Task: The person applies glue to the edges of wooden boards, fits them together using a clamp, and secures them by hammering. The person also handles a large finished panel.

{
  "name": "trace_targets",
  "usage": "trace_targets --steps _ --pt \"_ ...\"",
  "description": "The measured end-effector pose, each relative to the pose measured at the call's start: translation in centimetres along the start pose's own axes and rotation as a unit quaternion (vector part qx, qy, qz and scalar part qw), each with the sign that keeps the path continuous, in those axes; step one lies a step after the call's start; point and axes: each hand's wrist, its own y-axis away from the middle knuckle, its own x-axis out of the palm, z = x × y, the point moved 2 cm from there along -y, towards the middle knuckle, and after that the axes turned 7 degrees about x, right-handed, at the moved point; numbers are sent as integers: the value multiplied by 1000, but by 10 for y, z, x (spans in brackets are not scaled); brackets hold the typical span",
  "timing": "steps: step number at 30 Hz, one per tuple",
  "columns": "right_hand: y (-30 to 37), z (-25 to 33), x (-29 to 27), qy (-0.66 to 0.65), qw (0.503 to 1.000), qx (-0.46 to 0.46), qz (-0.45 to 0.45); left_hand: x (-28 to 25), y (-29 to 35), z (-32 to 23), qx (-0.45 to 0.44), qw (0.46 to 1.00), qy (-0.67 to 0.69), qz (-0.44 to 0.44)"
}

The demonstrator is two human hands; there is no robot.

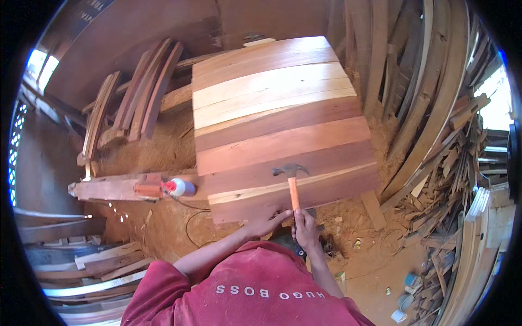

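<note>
My right hand (306, 231) is closed around the lower part of a claw hammer's wooden handle. The hammer (294, 193) points away from me, its dark metal head seen over the near part of a wide wooden panel (288, 146). That panel is made of boards laid side by side, some pale, some reddish brown. At its near edge, just left of the hammer handle, my left hand (273, 221) has its fingers drawn together. Whatever they may hold is too small to make out.
A bottle with a red-and-white top (176, 188) sits on a wooden beam (114, 189) at the left. Planks (147, 92) lean behind it. Long timbers (429, 103) and a scrap-wood heap (451, 163) line the right. A thin cable (188, 228) crosses the sawdust-covered ground.
</note>
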Motion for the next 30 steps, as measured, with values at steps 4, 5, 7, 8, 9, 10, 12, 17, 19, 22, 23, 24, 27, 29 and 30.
trace_targets --steps 4,5,7,8,9,10,12,17,19,22,23,24,27,29,30 --pt "26 17 65 107 987 -104 52 -7 57 4 140 965 168 -144" --pt "35 24 80 124 981 -135 66 -17 74 10 125 964 192 -133" --pt "54 42 112 128 971 -167 111 -41 117 5 103 951 259 -136" --pt "59 41 128 134 967 -169 133 -55 139 2 91 936 321 -113" --pt "63 39 144 145 953 -209 163 -67 160 6 149 946 225 -181" --pt "68 40 163 151 937 -250 192 -78 181 13 146 942 223 -203" --pt "82 49 196 166 932 -248 208 -103 222 24 183 878 252 -362" --pt "95 40 228 274 901 -282 184 -169 299 103 76 612 424 -663" --pt "94 27 223 304 900 -235 205 -183 341 166 -53 627 338 -700" --pt "85 4 213 328 891 -217 229 -158 400 243 -230 651 211 -692" --pt "80 -2 211 328 889 -218 235 -139 419 279 -277 656 179 -679" --pt "75 -9 209 353 876 -220 246 -114 439 317 -310 648 159 -678" --pt "56 -35 196 362 881 -190 237 -48 455 340 -372 618 195 -665" --pt "53 -41 194 343 898 -153 230 -24 463 344 -417 613 205 -639" --pt "49 -41 194 350 897 -154 223 -18 467 349 -455 609 216 -613"
